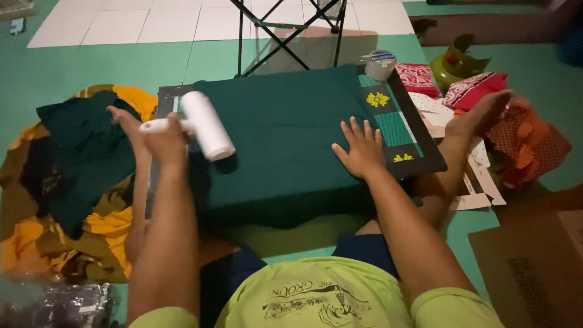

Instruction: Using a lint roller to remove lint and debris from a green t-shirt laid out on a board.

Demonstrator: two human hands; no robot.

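The white lint roller (205, 124) sits in the left hand (163, 140), fingers wrapped tight round its handle, the drum tipped down toward the near-left part of the dark green cloth (285, 140). That cloth is spread flat over a low black board (425, 159) on the floor, covering most of it; the board's right strip shows bare, with teal patches and small yellow motifs. The right hand (360, 147) lies open, palm down, fingers spread on the cloth near its right edge, just short of that uncovered strip.

Between the two hands the cloth lies smooth and unbroken, plenty of room across the middle. Its near edge drops off the board toward the person's lap and lime-green shirt (316, 297).

Left of the board, touching its edge, is a heap of dark green and orange-yellow fabric (79, 176). At the far right corner stands a roll of tape (381, 64), with red patterned cloths (473, 90) beyond it. The person's bare foot (483, 112) stretches out past the right edge, over scattered paper pieces. A folding stand's black legs (285, 30) rise behind the far edge. Brown cardboard (534, 267) lies at the near right.
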